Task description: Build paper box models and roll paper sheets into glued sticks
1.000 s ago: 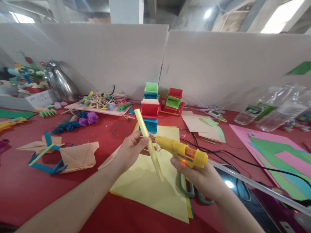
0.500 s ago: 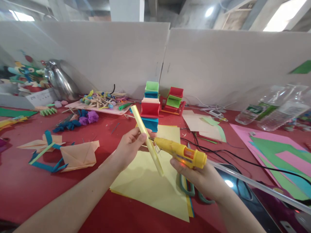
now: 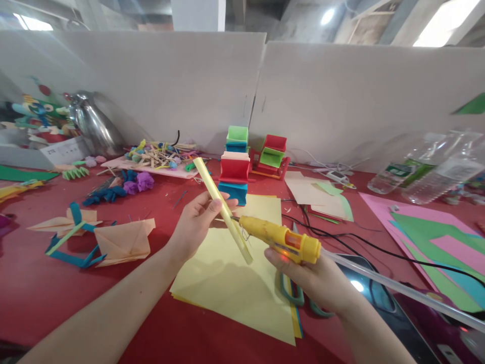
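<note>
My left hand pinches a rolled strip of pale yellow paper, which slants from upper left to lower right. Wrapped around the handle of a yellow hot glue gun is my right hand. The gun's nozzle meets the edge of the yellow roll, just below my left fingers. A small orange light glows on the gun, and a clear glue stick sticks out of its back. Under both hands lie sheets of yellow paper. Green-handled scissors rest partly hidden beneath my right hand.
Folded paper structures stand behind my hands. A tray of sticks and a steel jug are at back left. Peach and blue paper shapes lie left. Black cables, coloured sheets and plastic bottles are right.
My left hand has shifted the yellow paper roll slightly up and to the left, so the nozzle touches lower along it. The glue gun has barely moved.
</note>
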### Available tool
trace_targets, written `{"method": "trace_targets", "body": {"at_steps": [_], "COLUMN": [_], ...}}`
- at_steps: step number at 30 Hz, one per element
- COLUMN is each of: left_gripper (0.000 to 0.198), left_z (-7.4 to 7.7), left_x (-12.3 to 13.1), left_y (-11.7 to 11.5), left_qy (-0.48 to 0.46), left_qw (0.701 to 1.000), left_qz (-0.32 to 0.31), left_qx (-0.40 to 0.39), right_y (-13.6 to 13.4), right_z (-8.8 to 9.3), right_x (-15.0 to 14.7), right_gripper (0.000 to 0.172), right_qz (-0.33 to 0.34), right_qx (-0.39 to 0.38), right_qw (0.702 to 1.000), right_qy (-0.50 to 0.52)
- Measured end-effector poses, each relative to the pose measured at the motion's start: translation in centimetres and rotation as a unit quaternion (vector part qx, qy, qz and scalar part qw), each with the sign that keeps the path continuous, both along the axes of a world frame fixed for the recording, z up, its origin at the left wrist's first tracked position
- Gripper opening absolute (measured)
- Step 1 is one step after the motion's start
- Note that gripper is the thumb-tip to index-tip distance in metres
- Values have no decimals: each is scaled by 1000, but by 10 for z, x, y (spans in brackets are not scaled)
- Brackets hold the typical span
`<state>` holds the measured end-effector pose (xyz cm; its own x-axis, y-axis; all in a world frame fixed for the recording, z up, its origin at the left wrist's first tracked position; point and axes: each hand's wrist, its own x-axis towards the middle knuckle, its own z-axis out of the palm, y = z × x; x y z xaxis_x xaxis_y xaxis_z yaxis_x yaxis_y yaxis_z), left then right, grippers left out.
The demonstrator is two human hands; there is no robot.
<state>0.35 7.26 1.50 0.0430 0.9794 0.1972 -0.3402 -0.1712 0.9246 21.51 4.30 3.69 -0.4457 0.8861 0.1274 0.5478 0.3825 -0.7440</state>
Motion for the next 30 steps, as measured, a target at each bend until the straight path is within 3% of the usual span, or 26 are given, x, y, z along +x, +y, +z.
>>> {"method": "trace_targets", "body": {"at_steps": [16,30], "left_gripper": [25,18], "left_z": [2,3], "left_x": [-6,-16], "left_y": [4,12], "left_qy": [-22,-96], "left_qw": [999,994], "left_qz": [23,52], "left_qx": [-2,-5], "right_y": [1,-1], "right_z": [2,6], "right_x": [0,-2], "right_gripper": [24,24], "right_qz": [6,-4], "right_qx": [10,11], "right_qw": [1000,1000], "right_qy": [-3,-8]}}
